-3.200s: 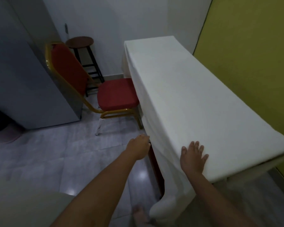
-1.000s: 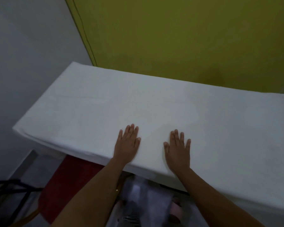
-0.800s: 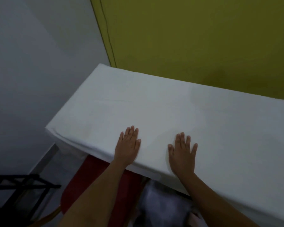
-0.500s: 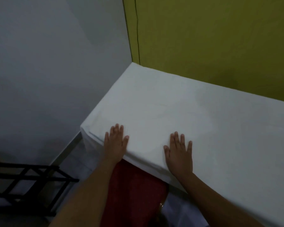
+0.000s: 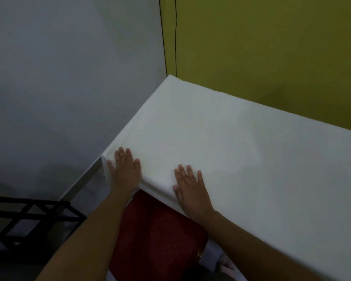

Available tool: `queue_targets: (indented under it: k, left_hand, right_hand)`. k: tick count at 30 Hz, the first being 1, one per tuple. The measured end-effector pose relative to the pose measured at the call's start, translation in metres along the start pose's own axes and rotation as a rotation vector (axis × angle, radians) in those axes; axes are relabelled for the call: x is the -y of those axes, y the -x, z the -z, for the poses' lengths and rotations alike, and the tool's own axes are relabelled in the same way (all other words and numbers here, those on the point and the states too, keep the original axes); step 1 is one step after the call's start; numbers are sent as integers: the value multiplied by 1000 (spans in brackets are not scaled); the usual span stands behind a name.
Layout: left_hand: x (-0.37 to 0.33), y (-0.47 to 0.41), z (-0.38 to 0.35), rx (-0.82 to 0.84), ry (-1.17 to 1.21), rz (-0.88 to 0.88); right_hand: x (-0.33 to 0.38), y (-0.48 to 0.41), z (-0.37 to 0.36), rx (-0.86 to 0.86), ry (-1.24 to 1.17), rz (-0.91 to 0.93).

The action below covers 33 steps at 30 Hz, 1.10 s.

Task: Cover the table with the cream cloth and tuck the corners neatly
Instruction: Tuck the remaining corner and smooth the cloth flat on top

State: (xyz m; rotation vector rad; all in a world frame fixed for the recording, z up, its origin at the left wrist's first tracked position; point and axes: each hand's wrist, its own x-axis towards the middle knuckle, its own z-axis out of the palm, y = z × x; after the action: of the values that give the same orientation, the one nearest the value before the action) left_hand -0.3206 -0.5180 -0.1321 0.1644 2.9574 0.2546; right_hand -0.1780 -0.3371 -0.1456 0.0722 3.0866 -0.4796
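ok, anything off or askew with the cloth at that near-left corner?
Mostly fine: the cream cloth lies flat over the top. Only oddity is the near-left corner beside the left hand, where the fabric bunches into small folds instead of a clean tuck. The right hand presses flat on the near edge. No stains or tears visible.

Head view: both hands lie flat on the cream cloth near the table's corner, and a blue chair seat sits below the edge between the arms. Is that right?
Not quite. The head view shows the chair seat is red, not blue. The rest stands: the left hand and right hand lie flat on the cream cloth near the table's corner.
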Motion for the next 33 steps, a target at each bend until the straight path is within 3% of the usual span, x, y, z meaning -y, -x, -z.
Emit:
queue_targets:
  k: [6, 14, 21, 26, 33]
  left_hand:
    - [-116, 19, -26, 56, -17, -328]
    - [-271, 32, -65, 109, -42, -575]
    - [-366, 5, -82, 87, -34, -564]
    - [-391, 0, -91, 33, -53, -497]
    - [-390, -3, -92, 23, -78, -514]
  right_hand:
    - [-99, 12, 38, -18, 5, -262]
    - [-229, 7, 74, 16, 91, -285]
    - [-343, -37, 106, -15, 94, -297]
    - [-403, -72, 123, -62, 90, -402]
    - [-453, -42, 139, -140, 35, -761]
